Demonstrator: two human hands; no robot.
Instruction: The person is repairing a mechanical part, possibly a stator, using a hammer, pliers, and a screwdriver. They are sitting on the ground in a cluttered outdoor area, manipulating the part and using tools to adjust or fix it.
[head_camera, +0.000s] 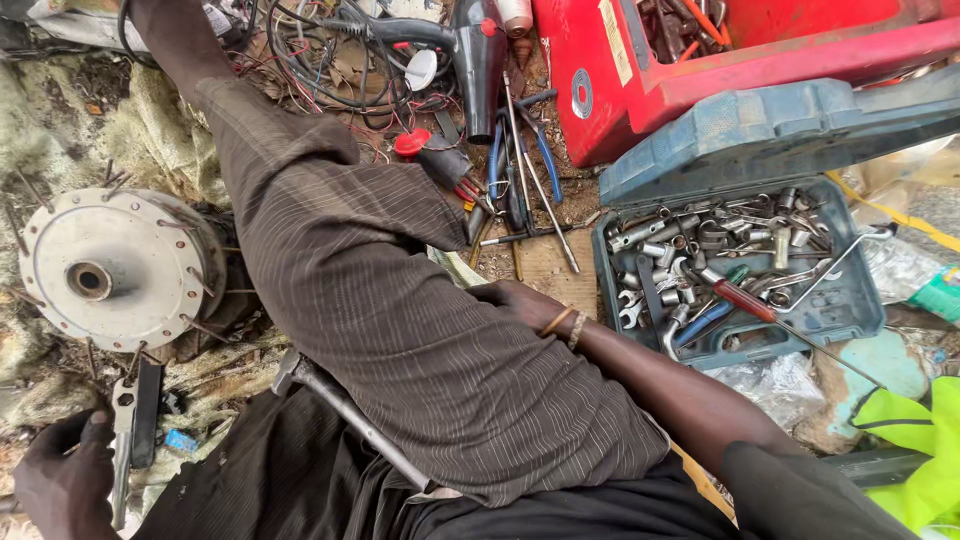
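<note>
Head view: the left hand (62, 485) sits at the lower left corner, its grip clenched around the lower end of a flat metal wrench (122, 440). The wrench stands upright, its head just below the rim of a round metal wheel hub (105, 270) with spoke stubs, lying on sacking. A trousered leg (400, 310) crosses the middle; a hammer (345, 410) lies under it. The right hand (520, 305) rests on the leg's far edge, fingers hidden, so its grip cannot be told. Right of it, an open blue tool case (735, 275) holds sockets and spanners, and a red toolbox (720, 70) stands just behind it.
</note>
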